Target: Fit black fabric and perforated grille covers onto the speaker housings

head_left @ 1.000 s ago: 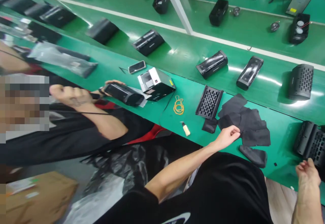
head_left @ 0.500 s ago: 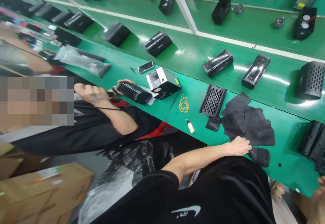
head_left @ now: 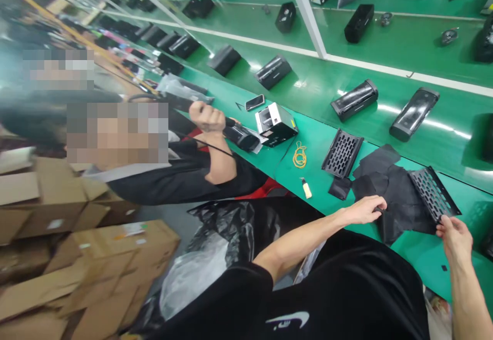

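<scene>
My left hand is closed in a pinch on a black cloth piece, which hangs over the front of the cloth pile. My right hand grips the near end of a black perforated grille between thumb and fingers, holding it tilted over the right side of the pile. Several flat black cloth pieces lie overlapped on the green table between both hands. A second perforated grille rests to their left, with a small folded black piece just below it.
Left of the grille lie a yellow cord bundle and a small bottle. A boxy silver-black device and a phone are farther left. Black speakers stand on the green line behind. A co-worker's hand holds a corded tool.
My right hand has come in from the right edge with a grille and now holds it over the cloth pile. My left hand still pinches the cloth. The view has turned left.
</scene>
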The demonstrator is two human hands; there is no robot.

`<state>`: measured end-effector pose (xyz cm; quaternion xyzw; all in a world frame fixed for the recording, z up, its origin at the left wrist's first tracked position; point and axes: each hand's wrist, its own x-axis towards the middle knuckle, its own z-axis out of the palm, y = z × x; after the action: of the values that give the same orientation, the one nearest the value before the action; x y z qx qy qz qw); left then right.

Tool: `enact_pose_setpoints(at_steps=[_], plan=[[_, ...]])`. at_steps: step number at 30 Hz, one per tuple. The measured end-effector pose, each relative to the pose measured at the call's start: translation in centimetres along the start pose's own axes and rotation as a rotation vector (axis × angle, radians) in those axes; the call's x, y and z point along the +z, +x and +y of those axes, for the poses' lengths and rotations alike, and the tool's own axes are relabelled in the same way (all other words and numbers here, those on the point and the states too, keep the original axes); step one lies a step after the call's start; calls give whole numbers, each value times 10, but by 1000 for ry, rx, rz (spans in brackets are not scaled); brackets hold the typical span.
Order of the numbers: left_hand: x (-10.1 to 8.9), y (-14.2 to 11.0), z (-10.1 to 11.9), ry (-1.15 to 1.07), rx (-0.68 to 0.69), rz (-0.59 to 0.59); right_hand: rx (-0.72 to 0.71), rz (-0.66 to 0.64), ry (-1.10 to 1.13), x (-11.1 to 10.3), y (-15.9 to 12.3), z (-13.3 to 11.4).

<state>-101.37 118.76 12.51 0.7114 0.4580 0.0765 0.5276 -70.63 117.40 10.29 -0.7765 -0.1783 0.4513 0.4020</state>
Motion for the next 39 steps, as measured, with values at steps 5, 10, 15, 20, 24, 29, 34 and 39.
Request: enact_pose_setpoints(at_steps=[5,10,15,20,24,29,34,39], plan=[[5,-5,-20,-237,-68,132,-132,48,-280,-5,-38,-2],[20,-5,-29,-479,-222,232,-182,-460,-476,56,-85,25],[27,-10,-21,-348,-220,273,-267,-627,-726,91,-94,43],[23,-27,-22,-55,-360,314,-347,-688,-920,89,-81,30],[20,-38,-23,-3,-420,275,-410,-569,-1024,111,-68,10],[21,-37,-12,69,-441,195,-466,-504,-1071,141,-60,-8],[19,-34,-4,50,-429,177,-519,-489,-943,127,-61,-25],[14,-31,-4,-92,-464,228,-509,-498,-654,110,-54,-43]])
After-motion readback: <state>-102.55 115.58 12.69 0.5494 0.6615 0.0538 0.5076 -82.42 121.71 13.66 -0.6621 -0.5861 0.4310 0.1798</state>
